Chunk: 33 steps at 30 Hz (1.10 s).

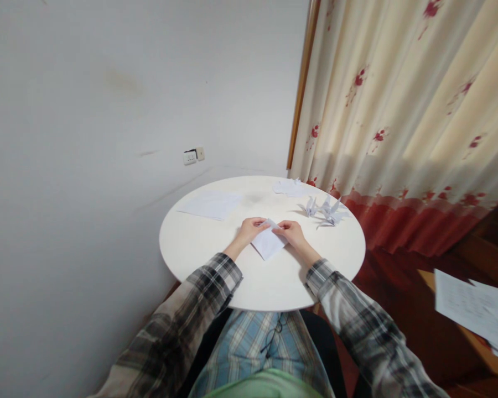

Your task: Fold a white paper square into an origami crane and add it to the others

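A folded square of white paper (268,244) is held between my two hands, turned so one corner points toward me. My left hand (250,229) pinches its upper left edge, thumb on top. On the opposite side, my right hand (291,232) grips the upper right edge, also with the thumb over the paper. The fingers beneath the sheet are hidden. Several folded paper cranes (331,211) stand on the round white table (203,257), beyond my right hand.
White paper sheets (211,204) lie at the table's far left. More paper pieces (288,187) rest near its back edge. A wall with a socket (190,158) borders the left side, and a flowered curtain (382,110) hangs at right. Written papers (468,304) lie at lower right.
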### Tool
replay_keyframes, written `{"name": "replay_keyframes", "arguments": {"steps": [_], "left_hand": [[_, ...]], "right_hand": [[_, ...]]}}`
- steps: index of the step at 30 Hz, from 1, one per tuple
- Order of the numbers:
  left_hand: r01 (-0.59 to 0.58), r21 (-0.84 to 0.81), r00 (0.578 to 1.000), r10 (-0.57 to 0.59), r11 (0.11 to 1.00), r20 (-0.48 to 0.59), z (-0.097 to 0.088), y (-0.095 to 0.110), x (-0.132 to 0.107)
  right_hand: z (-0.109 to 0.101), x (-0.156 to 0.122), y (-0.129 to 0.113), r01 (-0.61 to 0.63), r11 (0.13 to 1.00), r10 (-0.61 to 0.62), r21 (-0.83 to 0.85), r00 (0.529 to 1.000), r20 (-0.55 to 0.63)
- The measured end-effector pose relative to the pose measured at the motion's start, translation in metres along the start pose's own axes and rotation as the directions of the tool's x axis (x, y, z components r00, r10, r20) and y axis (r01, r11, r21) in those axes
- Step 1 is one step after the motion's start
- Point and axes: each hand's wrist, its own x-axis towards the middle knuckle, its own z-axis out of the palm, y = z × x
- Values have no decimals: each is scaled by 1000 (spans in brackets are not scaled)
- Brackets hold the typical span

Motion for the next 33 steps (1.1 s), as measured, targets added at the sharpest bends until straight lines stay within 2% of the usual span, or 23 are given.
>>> {"name": "replay_keyframes", "arguments": {"steps": [5,10,16,29,33], "left_hand": [[-7,-67,999,4,998,-54,1,4,-1],[0,-135,1000,-3,991,-25,1,9,-1],[-41,-115,999,39,993,-21,1,13,-4],[-52,-56,998,50,997,-46,0,9,-3],[-47,28,999,47,998,17,0,5,-1]], "right_hand": [[0,0,1,5,1000,-5,-19,1000,22],[1,0,1,-7,1000,7,-8,999,51],[1,-2,-3,-6,1000,7,-3,998,60],[3,0,1,23,999,-20,-45,998,66],[2,1,1,37,998,-36,-42,999,20]]}}
